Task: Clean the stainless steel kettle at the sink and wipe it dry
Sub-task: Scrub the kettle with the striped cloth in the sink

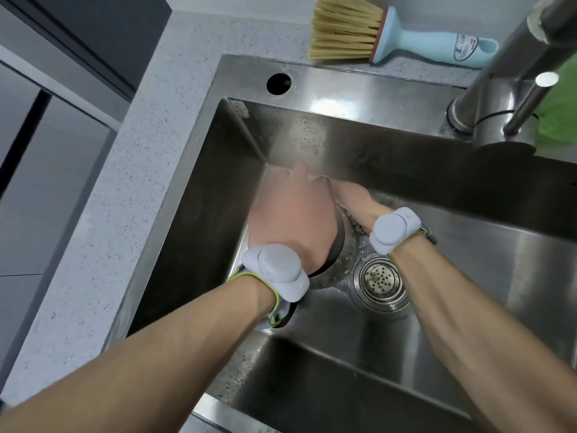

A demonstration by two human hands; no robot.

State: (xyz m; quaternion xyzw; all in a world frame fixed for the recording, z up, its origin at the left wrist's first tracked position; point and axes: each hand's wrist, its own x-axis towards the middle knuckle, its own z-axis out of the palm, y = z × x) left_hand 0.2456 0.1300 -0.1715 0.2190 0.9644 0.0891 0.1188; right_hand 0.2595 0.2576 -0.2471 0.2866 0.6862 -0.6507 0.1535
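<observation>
The left hand [290, 214] lay spread over the upper side of the kettle [335, 242], fingers extended and blurred, pressing on its wall rather than wrapped around it. The right hand [356, 198] reached in on the far side of the kettle; whether its fingers gripped anything could not be determined, because the kettle and motion blur hid them. The kettle sat low in the sink [468, 245], tilted, just beside the drain strainer [381, 278], with water droplets visible on the metal near it. Judged from this, the washing step was in progress; rinsing may have been under way, while wiping dry was not yet done, and no cloth was identifiable at the kettle. Both wrists carried grey sensor bands [274, 270]. Beyond the kettle, the faucet [505, 89] rose from the sink's rear deck. A scrub brush [390, 34] lay on the speckled countertop [103, 214] behind the sink, well apart from the kettle. Something green [559, 120] showed behind the faucet. Dark cabinet fronts [46, 182] stood left of the countertop.
</observation>
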